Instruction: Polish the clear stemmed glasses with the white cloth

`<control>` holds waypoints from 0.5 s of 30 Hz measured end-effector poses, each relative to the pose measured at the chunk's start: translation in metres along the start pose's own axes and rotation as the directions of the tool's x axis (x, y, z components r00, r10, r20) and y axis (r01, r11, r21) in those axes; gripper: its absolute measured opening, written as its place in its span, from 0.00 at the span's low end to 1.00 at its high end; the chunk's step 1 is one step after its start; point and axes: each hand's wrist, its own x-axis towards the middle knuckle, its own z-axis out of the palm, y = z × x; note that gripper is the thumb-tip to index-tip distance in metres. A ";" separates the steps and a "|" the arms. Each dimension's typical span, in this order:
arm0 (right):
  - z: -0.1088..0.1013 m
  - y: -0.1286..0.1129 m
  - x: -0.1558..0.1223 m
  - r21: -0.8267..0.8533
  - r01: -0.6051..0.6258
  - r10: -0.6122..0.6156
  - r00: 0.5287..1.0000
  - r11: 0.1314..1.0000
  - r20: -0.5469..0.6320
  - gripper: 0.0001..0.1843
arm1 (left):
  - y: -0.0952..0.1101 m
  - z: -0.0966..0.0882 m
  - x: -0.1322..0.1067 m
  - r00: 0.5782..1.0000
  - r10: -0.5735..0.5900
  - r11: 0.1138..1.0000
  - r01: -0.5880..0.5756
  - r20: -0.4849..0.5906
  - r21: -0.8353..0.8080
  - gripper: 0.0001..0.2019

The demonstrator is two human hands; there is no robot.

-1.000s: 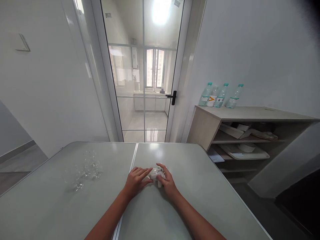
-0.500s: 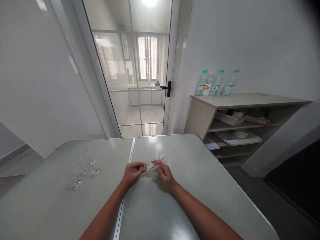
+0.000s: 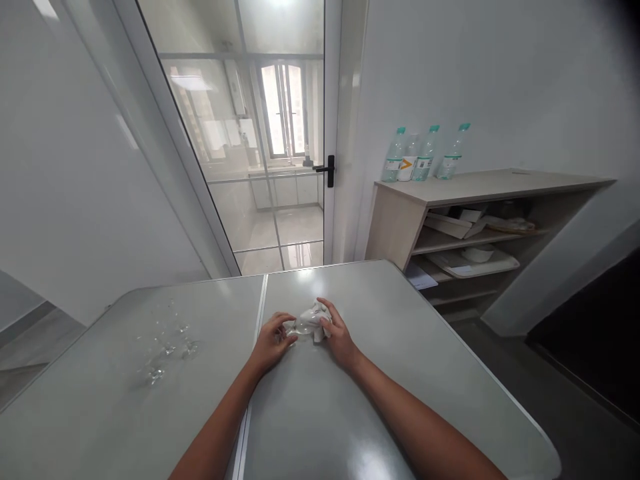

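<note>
Both my hands meet over the middle of a grey table (image 3: 380, 373). My left hand (image 3: 271, 340) has its fingers curled around the stem end of a small clear glass (image 3: 300, 326) lying between the hands. My right hand (image 3: 336, 331) is closed on a crumpled white cloth (image 3: 314, 315) that wraps the bowl of that glass. Much of the glass is hidden by the cloth and my fingers.
Several small clear stemmed glasses (image 3: 167, 343) stand on the table's left half. A wooden shelf unit (image 3: 480, 220) at the right carries three water bottles (image 3: 424, 153). A glass door (image 3: 260, 147) with a black handle stands behind the table.
The cloth, which stuck up beyond the hands half a second ago, is now bunched round the glass under my right fingers. The view has tilted, so the door and shelf sit higher and further left.
</note>
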 end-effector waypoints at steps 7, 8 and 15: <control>-0.002 0.005 -0.003 -0.231 0.180 -0.135 0.971 0.956 0.199 0.19 | -0.010 -0.003 -0.002 0.972 -0.178 0.954 0.209 0.152 -0.217 0.22; -0.003 0.008 -0.002 -0.246 0.190 -0.141 0.969 0.951 0.203 0.20 | -0.011 -0.003 -0.002 0.966 -0.191 0.938 0.233 0.176 -0.258 0.22; -0.009 0.027 0.007 -0.330 0.183 -0.107 0.966 0.926 0.234 0.26 | -0.008 -0.001 -0.006 0.990 -0.141 0.986 0.143 0.028 -0.080 0.18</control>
